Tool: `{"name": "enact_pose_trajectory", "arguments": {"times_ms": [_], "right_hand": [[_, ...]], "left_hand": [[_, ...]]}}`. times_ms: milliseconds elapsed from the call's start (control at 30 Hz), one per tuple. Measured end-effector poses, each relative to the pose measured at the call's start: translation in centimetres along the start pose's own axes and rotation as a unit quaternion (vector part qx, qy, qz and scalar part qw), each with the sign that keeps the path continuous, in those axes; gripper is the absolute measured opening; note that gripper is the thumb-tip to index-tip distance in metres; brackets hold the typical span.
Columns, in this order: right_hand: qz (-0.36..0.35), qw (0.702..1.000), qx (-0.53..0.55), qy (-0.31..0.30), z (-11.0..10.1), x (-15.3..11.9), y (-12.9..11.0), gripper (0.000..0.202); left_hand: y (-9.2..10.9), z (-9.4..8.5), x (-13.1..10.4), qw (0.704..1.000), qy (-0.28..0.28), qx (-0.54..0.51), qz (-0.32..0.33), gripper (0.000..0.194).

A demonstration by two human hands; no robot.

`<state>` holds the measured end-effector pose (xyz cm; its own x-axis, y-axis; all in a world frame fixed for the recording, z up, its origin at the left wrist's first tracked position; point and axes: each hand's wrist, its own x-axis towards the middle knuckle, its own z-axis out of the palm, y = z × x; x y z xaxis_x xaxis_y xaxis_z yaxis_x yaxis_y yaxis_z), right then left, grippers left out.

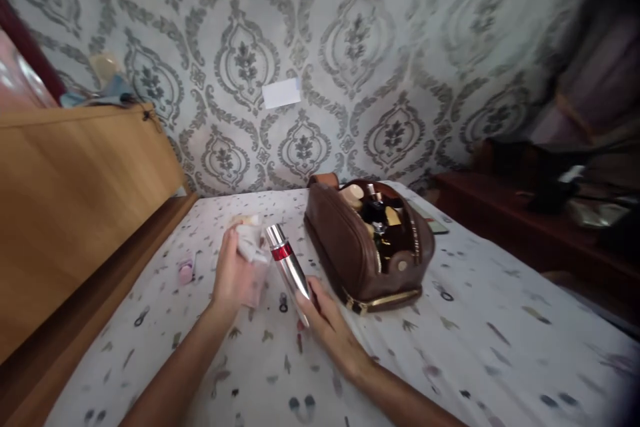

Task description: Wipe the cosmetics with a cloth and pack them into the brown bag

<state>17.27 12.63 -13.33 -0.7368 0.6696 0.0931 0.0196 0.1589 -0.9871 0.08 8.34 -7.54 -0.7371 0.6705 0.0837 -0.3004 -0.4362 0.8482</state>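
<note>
My right hand (327,317) is closed around the lower end of a silver cylindrical bottle (293,273) with a red band, tilted with its narrower top toward my left hand. Crumpled white tissue (251,241) is gripped in my left hand (230,273), whose fingers are blurred and partly hidden. A pale pink, see-through item (255,283) shows just beneath the tissue; whether the hand holds it too, I cannot tell. To the right of both hands stands a brown toiletry bag (327,247), unzipped, with cosmetic containers (383,210) inside.
A small pink bottle (185,271) is on the patterned white sheet (270,373) at left. Wooden furniture (85,180) borders the left side. Behind is a papered wall (300,27) with a white card (281,93). Dark red furniture (490,233) holds clutter at right.
</note>
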Motion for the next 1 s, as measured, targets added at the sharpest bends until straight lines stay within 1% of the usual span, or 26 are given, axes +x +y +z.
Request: {"name": "enact_pose_trajectory", "arguments": {"times_ms": [67,100,167,200,267,400,467,567,633,700,767,833,900,933,1000], "right_hand": [[-0.017,0.999,-0.011,-0.027,0.0,-0.1,-0.2,0.04],[-0.027,0.999,-0.017,-0.04,0.0,-0.1,-0.3,0.039],[-0.043,0.997,-0.027,-0.06,-0.1,0.0,-0.3,0.038],[-0.05,0.996,-0.032,-0.065,-0.2,0.1,-0.4,0.037],[-0.06,0.995,-0.043,-0.074,-0.3,0.1,-0.3,0.036],[-0.082,0.988,-0.106,-0.083,-0.4,0.0,0.1,0.031],[-0.125,0.977,-0.164,-0.054,-0.4,0.0,0.7,0.028],[-0.192,0.948,-0.251,0.02,-0.6,0.3,1.6,0.03],[-0.206,0.937,-0.279,0.044,-0.8,0.4,2.0,0.03],[-0.205,0.938,-0.274,0.049,-0.9,0.5,1.9,0.031],[-0.186,0.952,-0.24,0.041,-1.0,0.6,1.5,0.033],[-0.133,0.975,-0.18,0.006,-1.0,0.7,1.0,0.032],[-0.046,0.994,-0.094,-0.044,-0.9,0.9,0.8,0.04],[0.003,0.997,-0.046,-0.064,-0.8,1.0,0.8,0.047],[0.09,0.992,0.042,-0.074,-0.6,1.2,1.0,0.056]], "left_hand": [[0.2,-0.1,0.7,0.996,-0.043,0.064,0.053,0.034],[0.3,-0.4,0.9,0.987,-0.078,0.124,0.071,0.035],[0.3,-1.1,1.2,0.952,-0.138,0.251,0.104,0.034],[0.3,-1.5,1.2,0.934,-0.153,0.298,0.12,0.034],[0.3,-2.3,1.2,0.912,-0.159,0.351,0.144,0.035],[0.6,-3.1,1.1,0.89,-0.155,0.4,0.154,0.038],[0.8,-3.2,1.0,0.88,-0.143,0.424,0.157,0.038],[0.7,-3.4,1.1,0.869,-0.125,0.453,0.152,0.04],[0.6,-3.6,1.3,0.866,-0.124,0.465,0.139,0.042],[0.5,-3.9,1.4,0.864,-0.134,0.468,0.128,0.042],[0.5,-4.1,1.5,0.864,-0.153,0.464,0.119,0.038],[0.6,-4.3,1.6,0.867,-0.173,0.455,0.112,0.031],[0.7,-4.4,1.6,0.87,-0.186,0.445,0.106,0.026],[0.8,-4.4,1.6,0.871,-0.188,0.441,0.105,0.024],[0.8,-4.5,1.7,0.876,-0.189,0.431,0.107,0.024]]}}
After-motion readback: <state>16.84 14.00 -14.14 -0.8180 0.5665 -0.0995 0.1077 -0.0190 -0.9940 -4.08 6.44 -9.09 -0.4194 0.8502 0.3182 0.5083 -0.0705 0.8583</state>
